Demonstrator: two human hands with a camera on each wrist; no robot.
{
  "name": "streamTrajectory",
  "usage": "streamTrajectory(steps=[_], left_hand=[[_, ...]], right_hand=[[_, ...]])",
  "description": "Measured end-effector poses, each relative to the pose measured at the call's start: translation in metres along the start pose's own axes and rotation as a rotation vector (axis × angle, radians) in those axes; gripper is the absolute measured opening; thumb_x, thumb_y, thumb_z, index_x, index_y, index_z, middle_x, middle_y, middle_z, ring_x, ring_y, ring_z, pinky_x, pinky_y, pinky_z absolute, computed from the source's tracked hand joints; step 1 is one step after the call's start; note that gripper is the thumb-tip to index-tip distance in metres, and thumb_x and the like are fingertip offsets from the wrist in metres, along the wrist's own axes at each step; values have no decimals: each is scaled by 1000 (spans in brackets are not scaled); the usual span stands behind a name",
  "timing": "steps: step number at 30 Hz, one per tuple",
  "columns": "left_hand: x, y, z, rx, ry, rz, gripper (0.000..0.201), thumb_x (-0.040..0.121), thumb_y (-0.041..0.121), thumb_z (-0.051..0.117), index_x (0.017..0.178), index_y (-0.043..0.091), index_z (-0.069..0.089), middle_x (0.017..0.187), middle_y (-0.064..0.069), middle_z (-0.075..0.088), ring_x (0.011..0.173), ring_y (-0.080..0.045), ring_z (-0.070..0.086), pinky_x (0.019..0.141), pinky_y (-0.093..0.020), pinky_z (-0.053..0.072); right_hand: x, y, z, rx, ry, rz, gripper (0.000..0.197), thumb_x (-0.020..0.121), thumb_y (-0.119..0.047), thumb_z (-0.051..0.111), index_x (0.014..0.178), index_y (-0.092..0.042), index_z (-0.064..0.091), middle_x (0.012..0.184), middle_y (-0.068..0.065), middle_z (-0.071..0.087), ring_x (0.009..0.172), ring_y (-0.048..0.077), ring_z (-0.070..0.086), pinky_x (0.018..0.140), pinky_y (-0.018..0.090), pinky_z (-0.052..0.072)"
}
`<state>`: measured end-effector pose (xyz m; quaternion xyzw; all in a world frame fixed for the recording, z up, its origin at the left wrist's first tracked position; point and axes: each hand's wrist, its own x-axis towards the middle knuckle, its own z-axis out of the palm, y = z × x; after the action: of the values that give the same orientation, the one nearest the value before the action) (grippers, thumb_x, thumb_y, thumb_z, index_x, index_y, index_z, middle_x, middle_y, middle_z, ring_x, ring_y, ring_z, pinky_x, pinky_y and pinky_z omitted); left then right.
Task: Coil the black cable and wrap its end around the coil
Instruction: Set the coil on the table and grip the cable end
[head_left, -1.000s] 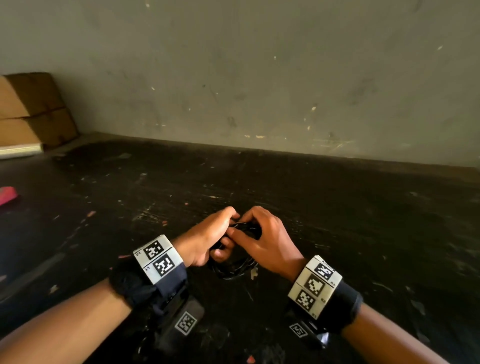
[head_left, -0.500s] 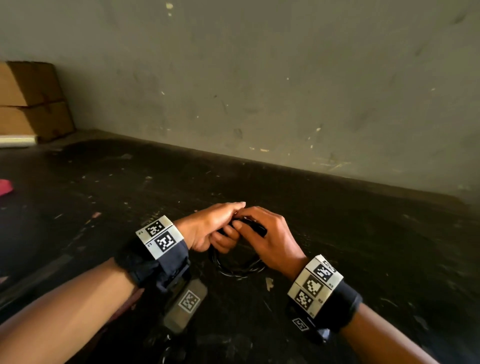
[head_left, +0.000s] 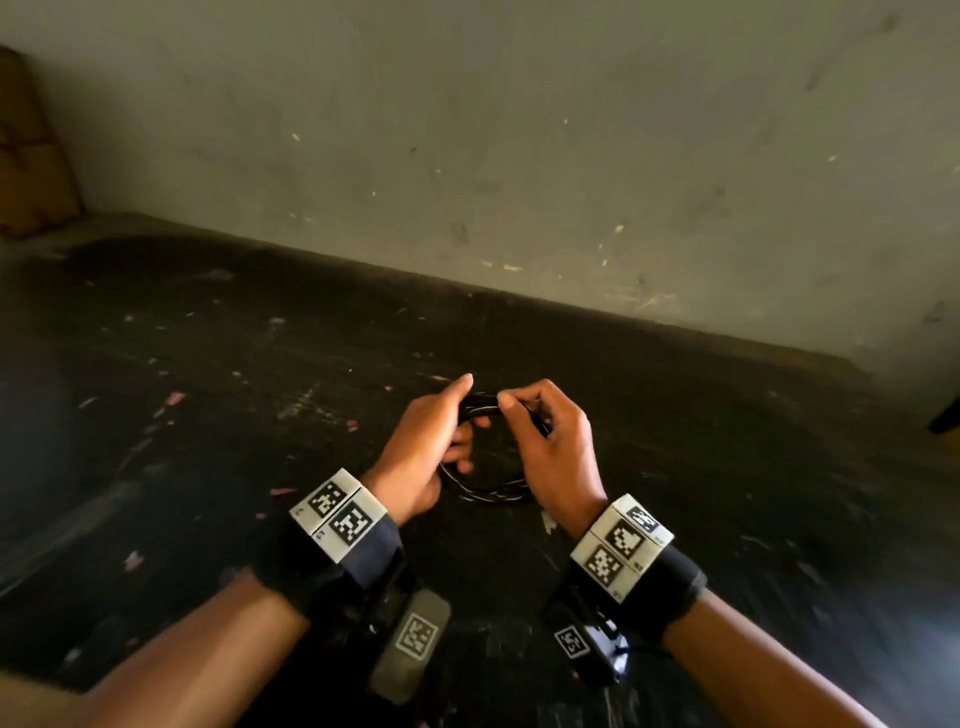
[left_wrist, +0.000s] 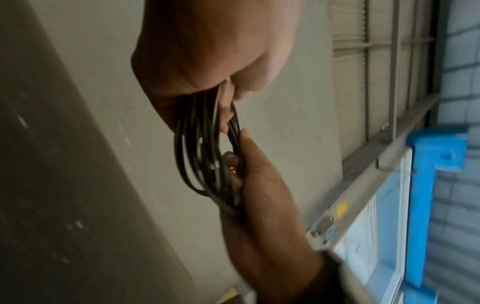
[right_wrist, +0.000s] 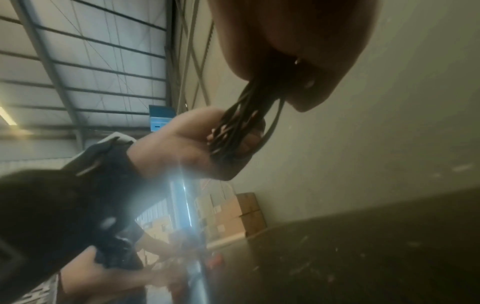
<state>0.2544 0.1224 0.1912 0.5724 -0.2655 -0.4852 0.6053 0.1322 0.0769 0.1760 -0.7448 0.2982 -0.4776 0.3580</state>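
The black cable (head_left: 488, 491) is gathered into a small coil of several loops, held between both hands above the dark table (head_left: 208, 389). My left hand (head_left: 431, 441) grips the coil's left side, its fingers curled round the strands (left_wrist: 205, 144). My right hand (head_left: 545, 441) holds the right side, thumb and forefinger pinching the cable at the top. In the right wrist view the strands (right_wrist: 246, 123) run bunched from my right palm into the left hand (right_wrist: 197, 148). The cable's end is hidden inside the hands.
A grey wall (head_left: 519, 156) rises just behind the table. Cardboard boxes (head_left: 31, 156) stand at the far left corner. Small scraps and pale flecks (head_left: 174, 399) dot the dark tabletop. A blue frame (left_wrist: 426, 185) shows to the right in the left wrist view.
The hands have drawn slightly apart, so the coil between them shows as an open ring. The camera has swung right and the boxes have slid to the left edge.
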Motion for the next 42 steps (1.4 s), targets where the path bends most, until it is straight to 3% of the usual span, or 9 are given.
streamTrajectory(steps=[4, 8, 15, 21, 24, 27, 29, 36, 42], left_hand=[[-5, -21, -23, 51, 39, -16, 29, 91, 28, 55, 69, 9, 59, 34, 7, 39, 29, -7, 35, 34, -18, 28], [-13, -47, -58, 84, -62, -179, 32, 94, 27, 52, 70, 6, 60, 41, 1, 40, 36, -14, 41, 43, -24, 41], [-36, -99, -98, 177, 330, -183, 30, 86, 23, 61, 59, 12, 63, 34, 5, 51, 29, -6, 47, 33, -14, 31], [-52, -116, -132, 141, 514, -276, 31, 85, 27, 61, 110, 11, 68, 82, -12, 70, 56, -14, 57, 33, -17, 32], [-60, -120, -135, 142, 500, -212, 11, 86, 17, 59, 92, 21, 68, 137, -17, 53, 79, -23, 69, 35, -18, 31], [-65, -127, -138, 173, 512, -141, 8, 85, 11, 59, 88, 18, 62, 69, -11, 69, 28, 0, 40, 27, -14, 24], [-65, -131, -140, 191, 508, -149, 5, 83, 12, 62, 79, 15, 63, 38, 7, 45, 25, 0, 35, 28, -14, 25], [-61, -138, -116, 285, 248, -60, 9, 83, 9, 67, 74, 7, 69, 48, 10, 58, 45, 3, 51, 42, -9, 37], [-48, -137, -75, 408, 39, 118, 17, 88, 16, 62, 75, 6, 69, 55, 12, 60, 53, 2, 52, 56, -16, 40]], right_hand=[[-24, 12, 22, 4, -28, 57, 10, 91, -21, 60, 89, -12, 63, 74, -7, 65, 54, 6, 60, 50, 19, 47], [-55, 34, 46, -88, -71, 23, 6, 90, -20, 61, 88, -15, 64, 83, -2, 68, 75, 7, 64, 66, 24, 52], [-87, 49, 93, -1, -404, 152, 10, 91, -23, 60, 87, -16, 66, 78, -4, 67, 68, 11, 65, 62, 25, 54], [-74, 105, 97, -501, -1029, 55, 23, 92, -26, 55, 110, -17, 65, 107, 5, 64, 97, 18, 62, 86, 36, 51], [-79, 121, 102, -703, -1229, -67, 34, 89, -28, 58, 121, -20, 59, 117, 4, 56, 108, 19, 55, 88, 32, 45], [-80, 122, 105, -752, -1247, -190, 31, 92, -25, 53, 119, -15, 61, 117, 8, 55, 105, 24, 57, 86, 33, 46], [-80, 119, 106, -779, -1275, -218, 27, 94, -23, 48, 110, -8, 64, 112, 11, 56, 99, 27, 59, 84, 37, 48], [-72, 106, 92, -403, -873, 57, 11, 86, -19, 63, 91, -15, 72, 90, 0, 68, 80, 10, 64, 76, 25, 51], [-69, 78, 41, -237, -703, -88, 9, 84, -12, 66, 90, -13, 73, 86, 2, 69, 75, 11, 66, 69, 27, 55]])
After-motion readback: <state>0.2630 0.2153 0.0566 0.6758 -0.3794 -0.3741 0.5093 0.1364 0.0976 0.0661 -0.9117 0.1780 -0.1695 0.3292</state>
